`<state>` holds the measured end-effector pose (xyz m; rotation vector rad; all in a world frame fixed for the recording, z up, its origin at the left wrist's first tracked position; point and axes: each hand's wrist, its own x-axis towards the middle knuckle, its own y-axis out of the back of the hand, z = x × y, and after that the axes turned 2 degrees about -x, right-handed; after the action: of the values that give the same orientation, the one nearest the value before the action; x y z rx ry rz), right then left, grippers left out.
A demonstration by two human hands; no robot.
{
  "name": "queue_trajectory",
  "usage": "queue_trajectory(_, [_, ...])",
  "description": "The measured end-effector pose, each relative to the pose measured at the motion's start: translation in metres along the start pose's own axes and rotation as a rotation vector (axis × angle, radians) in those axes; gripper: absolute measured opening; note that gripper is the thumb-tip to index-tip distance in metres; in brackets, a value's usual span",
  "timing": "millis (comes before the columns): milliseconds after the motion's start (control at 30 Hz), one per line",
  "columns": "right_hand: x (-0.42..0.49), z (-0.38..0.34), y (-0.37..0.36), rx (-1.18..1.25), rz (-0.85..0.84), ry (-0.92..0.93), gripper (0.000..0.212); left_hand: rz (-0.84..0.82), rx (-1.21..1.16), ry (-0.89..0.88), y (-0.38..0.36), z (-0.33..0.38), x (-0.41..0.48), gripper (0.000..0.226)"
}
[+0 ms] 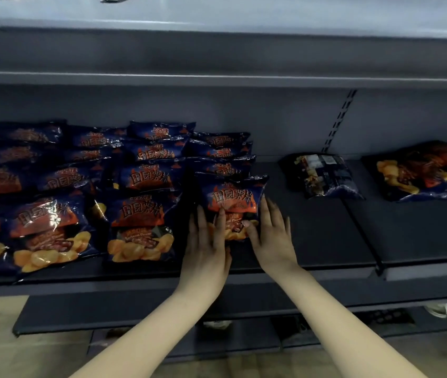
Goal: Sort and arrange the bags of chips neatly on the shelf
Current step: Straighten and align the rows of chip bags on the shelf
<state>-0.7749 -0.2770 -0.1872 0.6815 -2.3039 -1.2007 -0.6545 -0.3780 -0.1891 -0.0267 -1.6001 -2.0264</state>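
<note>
Shelf (326, 236), chip bag (233, 196) between left fingers (202, 223), right fingers (268, 212)

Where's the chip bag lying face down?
The face-down bag lies on the shelf, right of centre in the head view, between the rightmost tidy row and another loose bag at far right.

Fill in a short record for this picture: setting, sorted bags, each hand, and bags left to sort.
Setting: dark shelf
Sorted: rows of chip bags on the left, overlapping, fronts up
Left hand: fingers straight, resting on the front bag of the rightmost row
Right hand: fingers straight along that bag's right edge, thumb on its front
Left to sort: back-up bag and skewed bag, lying apart on the right
</note>
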Motion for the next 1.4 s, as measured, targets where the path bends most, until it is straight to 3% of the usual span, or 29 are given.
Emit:
queue_trajectory(133, [0.000,0.012,0.015,0.102,0.090,0.041,0.078,0.101,0.002,-0.131,0.010,0.022,0.005,0.079])
queue_trajectory(300, [0.018,0.044,0.056,0.004,0.220,0.108,0.071,0.167,-0.114,-0.223,0.011,0.076,0.036,0.070])
queue_trajectory(800, [0.032,0.199,0.185,-0.133,0.318,0.004,0.056,0.079,-0.100,-0.301,-0.059,0.241,0.123,0.069])
queue_trajectory(900, [0.028,0.231,0.202,-0.216,0.268,-0.036,0.053,0.040,-0.119,-0.324,-0.079,0.271,0.135,0.066])
queue_trajectory(1133, [0.019,0.288,0.232,-0.307,0.047,-0.208,0.075,-0.141,-0.123,-0.289,-0.123,0.317,0.172,0.077])
queue_trajectory(1300, [0.014,0.308,0.228,-0.205,-0.122,-0.244,0.081,-0.286,-0.425,-0.188,-0.139,0.333,0.177,0.081])
queue_trajectory(1400, [0.012,0.313,0.226,-0.118,-0.181,-0.256,0.077,-0.346,-0.491,-0.082,-0.139,0.340,0.175,0.083])
